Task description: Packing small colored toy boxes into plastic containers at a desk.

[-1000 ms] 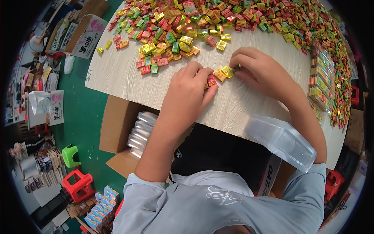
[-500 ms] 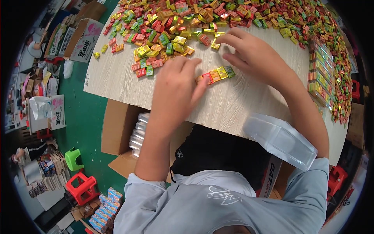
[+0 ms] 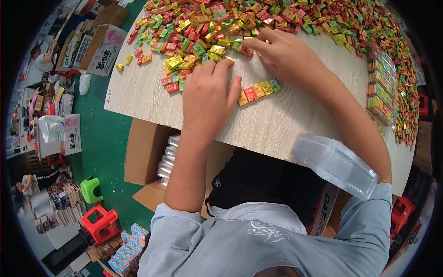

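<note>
Small bright candy packs point(image 3: 217, 49) in red, orange, yellow and green lie loose in a heap across the far side of the pale wooden table. In front of the heap, several packs form a short, slanting row point(image 3: 260, 91), sides touching. My left hand point(image 3: 206, 94) is just left of that row, thumb apart, fingertips at loose packs on the heap's near edge. My right hand point(image 3: 288, 57) reaches over from the right, its index finger stretched onto a red pack point(image 3: 247, 51); its thumb is mostly hidden. A clear plastic box point(image 3: 336, 162) overhangs the table's front edge beside my right forearm.
Clear packages filled with candy packs point(image 3: 382, 94) are stacked at the table's right. Below the front edge, an open carton point(image 3: 146, 147) holds more clear plastic boxes point(image 3: 169, 159). On the green floor to the left stand a green stool point(image 3: 91, 189) and a red stool point(image 3: 100, 223).
My left hand has moved away from the row, up to the heap's near edge, uncovering the row's left end. My right hand has shifted slightly left, onto a red pack. The view has shifted slightly.
</note>
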`<action>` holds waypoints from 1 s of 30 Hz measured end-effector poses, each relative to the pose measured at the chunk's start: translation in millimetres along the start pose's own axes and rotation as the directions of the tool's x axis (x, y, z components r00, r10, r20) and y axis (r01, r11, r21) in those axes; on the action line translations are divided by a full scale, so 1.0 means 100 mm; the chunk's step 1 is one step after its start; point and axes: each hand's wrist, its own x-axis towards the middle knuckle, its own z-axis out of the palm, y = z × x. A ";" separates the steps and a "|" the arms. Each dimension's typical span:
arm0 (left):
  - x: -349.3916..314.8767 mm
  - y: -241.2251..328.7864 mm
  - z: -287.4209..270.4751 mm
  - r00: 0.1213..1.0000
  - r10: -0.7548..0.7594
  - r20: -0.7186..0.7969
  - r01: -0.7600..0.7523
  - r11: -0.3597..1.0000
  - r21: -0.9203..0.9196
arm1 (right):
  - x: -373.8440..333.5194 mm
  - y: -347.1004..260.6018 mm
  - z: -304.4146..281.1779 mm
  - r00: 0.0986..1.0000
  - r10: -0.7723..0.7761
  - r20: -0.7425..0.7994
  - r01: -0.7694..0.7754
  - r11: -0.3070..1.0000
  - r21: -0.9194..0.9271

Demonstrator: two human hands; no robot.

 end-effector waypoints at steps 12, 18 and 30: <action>-0.02 -0.05 0.03 0.998 0.043 -0.045 -0.043 0.999 0.007 | -0.21 0.07 -0.35 0.985 -0.045 0.164 0.041 0.999 0.033; -0.10 0.00 -0.05 0.998 0.029 -0.050 -0.034 0.992 -0.121 | -0.26 0.09 -0.41 0.976 0.062 0.211 -0.085 0.991 0.104; -0.23 0.17 -0.19 0.985 0.133 0.114 -0.103 0.966 -0.238 | -0.47 -0.07 -0.64 0.880 0.170 0.443 -0.303 0.920 0.249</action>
